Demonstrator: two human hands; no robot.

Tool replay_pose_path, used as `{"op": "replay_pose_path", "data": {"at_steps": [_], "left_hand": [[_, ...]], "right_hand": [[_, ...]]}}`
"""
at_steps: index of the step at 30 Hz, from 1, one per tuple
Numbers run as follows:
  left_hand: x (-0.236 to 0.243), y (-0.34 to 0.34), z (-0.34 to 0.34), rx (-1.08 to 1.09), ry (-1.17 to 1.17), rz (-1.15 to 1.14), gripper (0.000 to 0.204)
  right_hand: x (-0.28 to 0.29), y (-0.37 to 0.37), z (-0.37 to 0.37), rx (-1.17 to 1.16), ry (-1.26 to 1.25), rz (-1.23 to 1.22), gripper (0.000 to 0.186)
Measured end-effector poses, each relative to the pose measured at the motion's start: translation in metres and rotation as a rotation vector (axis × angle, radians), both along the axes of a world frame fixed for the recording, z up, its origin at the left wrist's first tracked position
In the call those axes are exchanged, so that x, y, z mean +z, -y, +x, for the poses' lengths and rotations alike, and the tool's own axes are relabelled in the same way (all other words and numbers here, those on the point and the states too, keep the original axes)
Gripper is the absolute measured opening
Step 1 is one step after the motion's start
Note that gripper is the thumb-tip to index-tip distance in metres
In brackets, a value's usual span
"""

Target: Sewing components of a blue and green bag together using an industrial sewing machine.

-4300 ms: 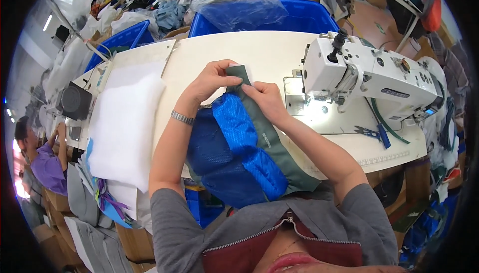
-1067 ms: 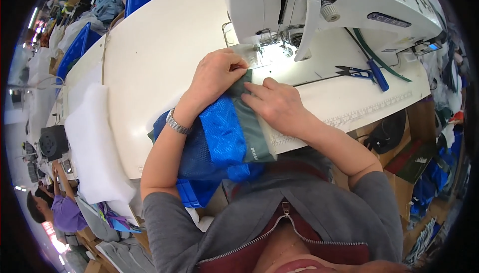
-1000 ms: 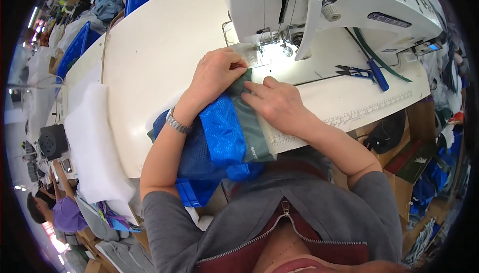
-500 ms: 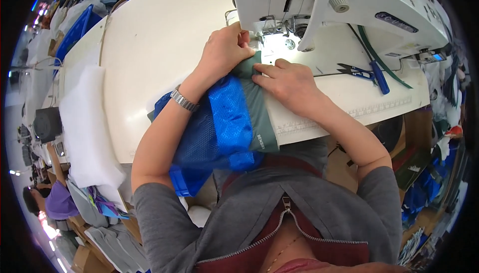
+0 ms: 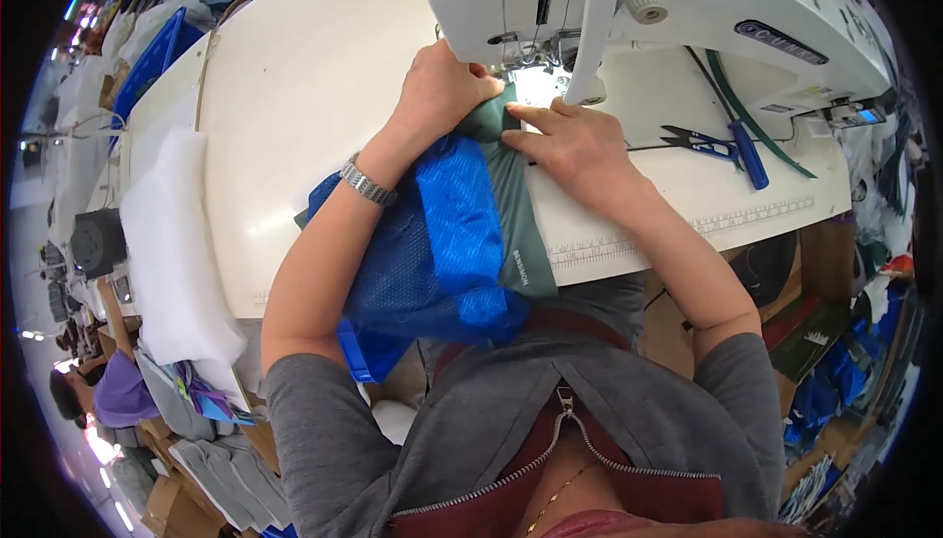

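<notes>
A blue fabric piece (image 5: 458, 209) with dark blue mesh (image 5: 388, 268) and a grey-green band (image 5: 519, 219) lies over the table's front edge and hangs toward my lap. My left hand (image 5: 440, 94) is closed, pinching the band's upper end just left of the lit needle area. Thumb and index finger of my right hand (image 5: 582, 150) grip the band's right edge, slightly nearer me. Above both hands stands a white sewing machine (image 5: 678, 22). Its arm partly hides the presser foot, and my fingers cover the band's tip.
Right of my right hand lie thread snips (image 5: 702, 142), a blue-handled tool (image 5: 748, 157) and a green strip (image 5: 756, 111). A printed ruler (image 5: 688, 228) runs along the front edge. White padding (image 5: 177, 243) lies at the left. Another person (image 5: 123, 391) sits far left.
The band's upper end has bunched up between my hands near the needle. My right hand has moved slightly away from me. The machine appears farther left in view.
</notes>
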State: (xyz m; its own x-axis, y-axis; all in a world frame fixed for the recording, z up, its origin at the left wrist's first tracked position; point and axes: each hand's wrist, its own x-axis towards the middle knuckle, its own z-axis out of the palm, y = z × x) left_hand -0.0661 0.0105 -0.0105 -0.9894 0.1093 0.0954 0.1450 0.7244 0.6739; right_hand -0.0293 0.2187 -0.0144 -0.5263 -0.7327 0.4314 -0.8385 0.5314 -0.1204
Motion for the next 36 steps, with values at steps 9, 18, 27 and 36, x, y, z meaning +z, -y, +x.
{"op": "replay_pose_path", "data": {"at_steps": [9, 18, 27, 36], "left_hand": [[0.003, -0.004, 0.000, 0.041, -0.006, 0.014, 0.023], [-0.003, 0.000, -0.007, 0.047, -0.026, 0.014, 0.027], [0.005, -0.002, -0.004, 0.033, -0.015, -0.063, 0.029], [0.056, 0.016, 0.046, -0.069, -0.072, -0.213, 0.032]], "right_hand": [[0.002, -0.002, -0.005, 0.002, 0.078, -0.020, 0.022], [0.000, -0.002, -0.010, 0.003, 0.112, -0.031, 0.023], [0.002, -0.003, -0.009, -0.028, 0.130, 0.011, 0.024], [0.034, -0.049, 0.053, -0.056, 0.368, -0.197, 0.016]]}}
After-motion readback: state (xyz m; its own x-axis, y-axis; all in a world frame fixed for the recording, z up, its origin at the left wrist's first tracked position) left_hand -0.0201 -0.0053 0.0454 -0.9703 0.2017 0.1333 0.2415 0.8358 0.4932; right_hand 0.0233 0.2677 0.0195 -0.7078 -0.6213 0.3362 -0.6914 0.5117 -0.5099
